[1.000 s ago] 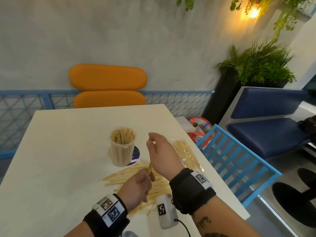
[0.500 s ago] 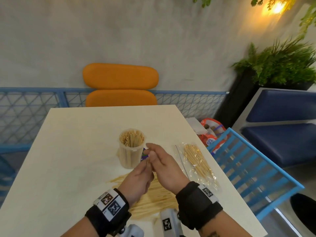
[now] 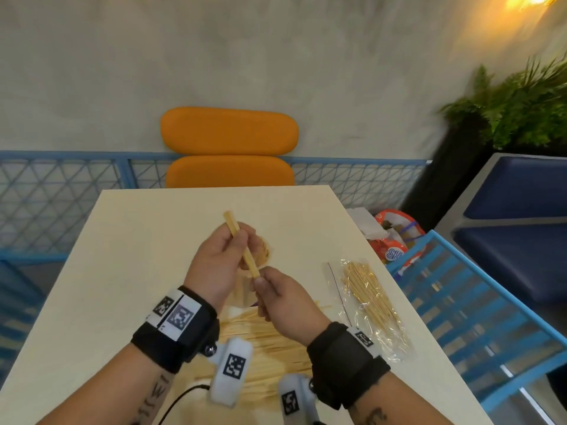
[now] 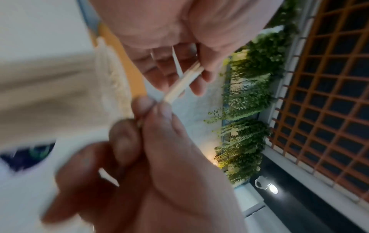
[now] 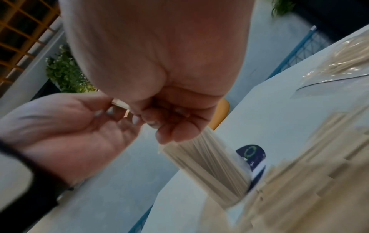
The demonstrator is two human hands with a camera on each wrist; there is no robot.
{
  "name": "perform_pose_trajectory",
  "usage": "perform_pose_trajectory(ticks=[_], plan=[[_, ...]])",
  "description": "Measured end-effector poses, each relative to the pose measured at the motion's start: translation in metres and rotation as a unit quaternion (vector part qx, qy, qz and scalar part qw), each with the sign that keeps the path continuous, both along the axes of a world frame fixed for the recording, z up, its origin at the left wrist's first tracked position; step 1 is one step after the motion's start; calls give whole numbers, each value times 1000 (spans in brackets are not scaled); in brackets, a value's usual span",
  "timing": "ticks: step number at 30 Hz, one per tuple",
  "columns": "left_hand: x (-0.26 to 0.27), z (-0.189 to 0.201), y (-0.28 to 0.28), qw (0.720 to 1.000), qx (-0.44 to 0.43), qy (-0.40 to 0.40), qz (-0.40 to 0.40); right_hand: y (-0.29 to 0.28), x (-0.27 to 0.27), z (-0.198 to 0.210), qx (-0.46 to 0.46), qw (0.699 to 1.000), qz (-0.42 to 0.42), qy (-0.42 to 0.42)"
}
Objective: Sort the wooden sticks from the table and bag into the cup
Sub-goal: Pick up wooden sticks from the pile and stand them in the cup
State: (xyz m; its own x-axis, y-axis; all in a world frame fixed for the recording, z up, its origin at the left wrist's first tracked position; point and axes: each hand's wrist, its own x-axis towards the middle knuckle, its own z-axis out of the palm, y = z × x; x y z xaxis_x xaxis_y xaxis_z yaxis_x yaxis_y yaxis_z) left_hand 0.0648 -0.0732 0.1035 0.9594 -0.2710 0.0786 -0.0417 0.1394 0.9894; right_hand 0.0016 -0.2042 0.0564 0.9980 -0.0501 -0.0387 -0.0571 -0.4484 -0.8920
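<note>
Together, both hands pinch one small bundle of sticks, left hand mid-length, right hand its near end.

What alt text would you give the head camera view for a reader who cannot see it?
Two hands hold a small bundle of pale wooden sticks above a cream table: the left hand grips its middle, the right hand pinches its near end. A clear plastic cup of sticks is mostly hidden behind them, loose sticks lie below, and a clear bag of sticks lies to the right.
</note>
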Motion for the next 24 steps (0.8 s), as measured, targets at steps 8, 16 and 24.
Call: perform_pose_trajectory(ticks=[8,16,24], plan=[[45,32,10,963,111,-216,113,-27,43,15,-4,996,-72,-52],[56,-12,-3,945,214,-230,90,-31,36,-19,-20,990,-130,-56],[54,-46,-9,873,402,-277,-1,-28,31,-27,-10,989,-134,-61]])
